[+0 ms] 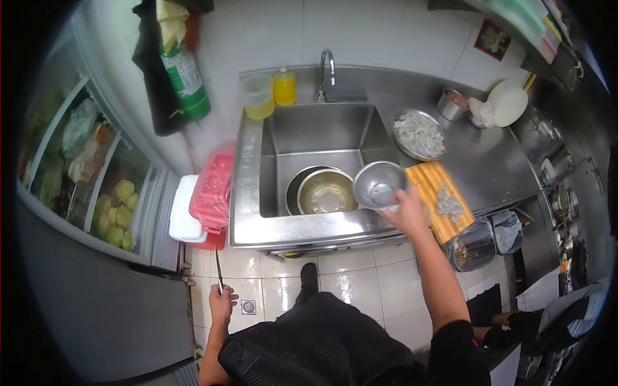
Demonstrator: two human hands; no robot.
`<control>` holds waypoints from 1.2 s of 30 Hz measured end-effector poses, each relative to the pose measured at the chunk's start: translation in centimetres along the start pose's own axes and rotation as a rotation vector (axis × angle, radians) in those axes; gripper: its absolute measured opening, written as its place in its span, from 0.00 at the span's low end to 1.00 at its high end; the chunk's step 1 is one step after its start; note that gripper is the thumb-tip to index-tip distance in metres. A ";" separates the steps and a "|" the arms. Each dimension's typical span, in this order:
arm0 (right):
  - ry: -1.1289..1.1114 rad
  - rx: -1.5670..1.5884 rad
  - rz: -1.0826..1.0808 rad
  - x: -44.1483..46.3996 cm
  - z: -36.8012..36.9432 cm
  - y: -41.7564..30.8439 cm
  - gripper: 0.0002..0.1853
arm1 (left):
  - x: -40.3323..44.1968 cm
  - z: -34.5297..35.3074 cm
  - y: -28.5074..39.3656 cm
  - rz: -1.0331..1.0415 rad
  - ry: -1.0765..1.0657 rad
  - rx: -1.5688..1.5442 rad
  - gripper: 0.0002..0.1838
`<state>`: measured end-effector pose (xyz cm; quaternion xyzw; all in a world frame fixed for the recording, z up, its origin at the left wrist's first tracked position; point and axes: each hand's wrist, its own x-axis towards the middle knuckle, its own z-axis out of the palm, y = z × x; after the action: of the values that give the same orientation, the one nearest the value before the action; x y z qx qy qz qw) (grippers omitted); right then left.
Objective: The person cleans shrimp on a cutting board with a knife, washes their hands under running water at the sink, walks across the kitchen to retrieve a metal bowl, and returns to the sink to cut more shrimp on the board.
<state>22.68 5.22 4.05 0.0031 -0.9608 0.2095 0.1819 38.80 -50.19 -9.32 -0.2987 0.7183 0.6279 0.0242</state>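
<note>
Here, knife (218,266) gripped by left hand (222,305), metal bowl (377,184) by right hand (405,212); gold-toned bowl (328,197) set in sink (315,134) by front edge.

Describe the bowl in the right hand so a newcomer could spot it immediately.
Start at the big steel sink. At its right edge, next to the wooden board, the right hand holds a grey metal bowl. Only this bowl is held; the bowl inside the sink looks yellower.
</note>
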 end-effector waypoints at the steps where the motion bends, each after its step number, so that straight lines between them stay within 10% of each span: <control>1: -0.194 -0.059 0.145 2.7 1.5 -2.1 0.27 | 1.6 0.1 0.8 0.025 0.022 0.012 0.06; 6: -0.814 -0.485 0.306 12.8 10.9 -4.4 0.39 | 8.6 1.1 6.6 0.113 0.114 0.004 0.10; 13: -0.581 -0.919 -0.109 20.7 18.6 2.4 0.19 | 11.3 0.3 12.1 0.085 0.184 0.013 0.10; 20: -0.766 -0.961 -0.686 26.0 25.0 2.7 0.27 | 10.4 -0.6 11.8 0.017 0.253 0.055 0.09; 24: -0.848 -0.420 -0.364 24.0 27.4 1.0 0.21 | 10.5 1.3 12.8 0.090 0.253 0.077 0.09; 27: -0.492 -0.138 -0.307 20.0 27.5 -0.4 0.15 | 12.1 3.8 14.6 0.204 0.138 0.082 0.10; 34: 0.017 0.026 -0.105 15.5 5.0 7.5 0.11 | 13.3 18.3 21.8 0.389 -0.243 0.538 0.13; 36: -0.047 -0.119 0.301 13.5 -1.5 13.0 0.12 | 10.8 24.0 23.3 0.410 -0.357 0.521 0.13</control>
<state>9.53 18.65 4.88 -0.1470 -0.9650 0.1769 0.1258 11.03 -31.68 1.90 -0.0186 0.8834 0.4580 0.0980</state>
